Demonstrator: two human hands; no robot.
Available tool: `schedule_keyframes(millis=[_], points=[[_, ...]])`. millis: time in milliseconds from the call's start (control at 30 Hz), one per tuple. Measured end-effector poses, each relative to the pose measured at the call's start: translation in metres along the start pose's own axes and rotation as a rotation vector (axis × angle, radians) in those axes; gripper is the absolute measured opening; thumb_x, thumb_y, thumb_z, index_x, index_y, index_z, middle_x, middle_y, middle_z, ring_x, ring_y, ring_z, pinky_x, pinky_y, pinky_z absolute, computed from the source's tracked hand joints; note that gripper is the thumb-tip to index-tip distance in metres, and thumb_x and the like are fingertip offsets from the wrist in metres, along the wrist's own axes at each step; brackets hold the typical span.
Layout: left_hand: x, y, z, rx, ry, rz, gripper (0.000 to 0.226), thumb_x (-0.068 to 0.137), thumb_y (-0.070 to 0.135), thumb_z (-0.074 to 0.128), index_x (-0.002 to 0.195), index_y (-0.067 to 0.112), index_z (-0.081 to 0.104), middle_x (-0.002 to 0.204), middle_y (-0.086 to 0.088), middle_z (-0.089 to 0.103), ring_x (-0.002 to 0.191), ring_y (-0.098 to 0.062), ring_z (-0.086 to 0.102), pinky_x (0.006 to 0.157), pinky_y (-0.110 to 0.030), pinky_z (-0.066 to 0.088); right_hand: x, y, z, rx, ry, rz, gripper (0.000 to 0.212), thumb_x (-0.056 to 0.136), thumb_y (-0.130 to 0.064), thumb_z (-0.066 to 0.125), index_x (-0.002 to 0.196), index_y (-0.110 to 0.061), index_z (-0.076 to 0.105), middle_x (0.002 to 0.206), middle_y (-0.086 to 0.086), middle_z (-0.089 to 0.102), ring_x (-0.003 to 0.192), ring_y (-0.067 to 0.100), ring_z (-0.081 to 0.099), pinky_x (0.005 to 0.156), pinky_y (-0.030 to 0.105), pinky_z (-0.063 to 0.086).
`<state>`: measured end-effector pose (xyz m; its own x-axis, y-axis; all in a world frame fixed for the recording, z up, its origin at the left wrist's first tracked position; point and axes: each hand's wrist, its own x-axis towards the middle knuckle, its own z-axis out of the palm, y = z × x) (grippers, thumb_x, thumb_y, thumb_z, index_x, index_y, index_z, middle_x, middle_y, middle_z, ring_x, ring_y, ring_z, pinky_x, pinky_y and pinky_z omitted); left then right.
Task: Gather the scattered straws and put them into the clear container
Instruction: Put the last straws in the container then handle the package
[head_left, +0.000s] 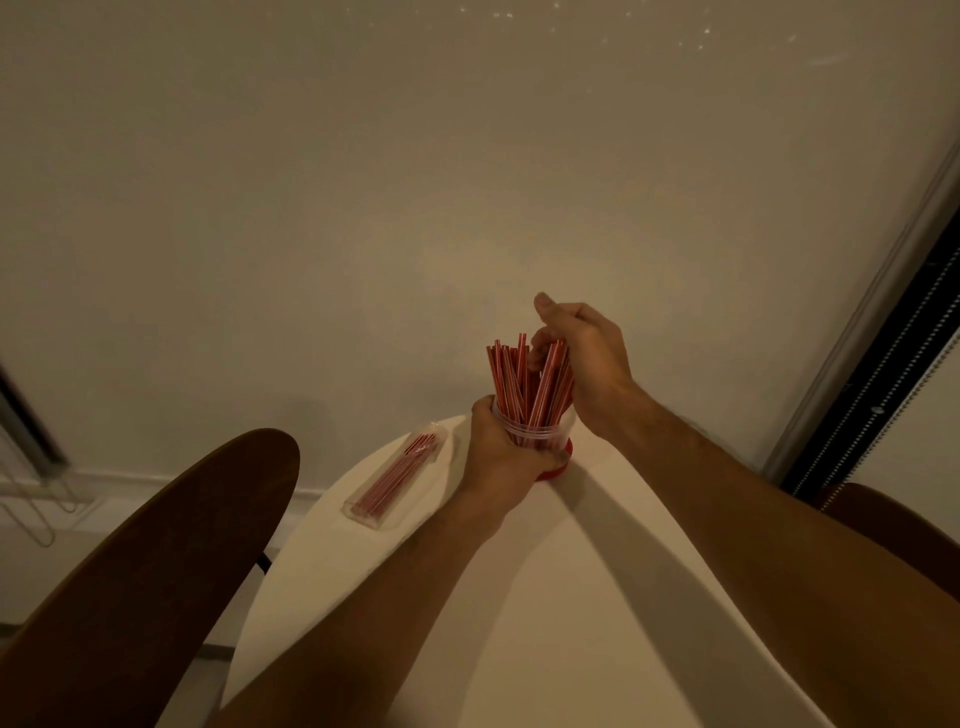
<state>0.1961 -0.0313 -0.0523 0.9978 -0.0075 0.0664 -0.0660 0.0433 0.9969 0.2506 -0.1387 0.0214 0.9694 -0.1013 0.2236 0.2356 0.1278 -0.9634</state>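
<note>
A clear container (540, 434) with a red base stands at the far edge of the round white table (545, 597). Several red-and-white striped straws (519, 384) stand upright in it, their tops fanning out above the rim. My left hand (501, 452) wraps around the container's left side. My right hand (582, 358) is at the tops of the straws on the right, its fingers curled around a few of them, thumb raised.
A flat clear packet (397, 480) holding more red straws lies on the table left of the container. A dark wooden chair back (171, 561) stands at the left, another chair (893, 525) at the right. A pale wall is behind the table.
</note>
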Motion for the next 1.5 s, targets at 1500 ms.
schedule_keyframes(millis=[1500], points=[[-0.063,0.01,-0.14,0.703,0.396,0.006,0.025,0.088,0.036,0.063,0.097,0.013,0.068,0.087,-0.001,0.068,0.076,-0.012,0.063,0.061,-0.028,0.048,-0.131,0.042,0.07,-0.447,-0.286,0.398,0.048,0.088,-0.041,0.059,0.087,0.006,0.066,0.057,0.015,0.067,0.039,0.027,0.056,0.034,0.026,0.04]])
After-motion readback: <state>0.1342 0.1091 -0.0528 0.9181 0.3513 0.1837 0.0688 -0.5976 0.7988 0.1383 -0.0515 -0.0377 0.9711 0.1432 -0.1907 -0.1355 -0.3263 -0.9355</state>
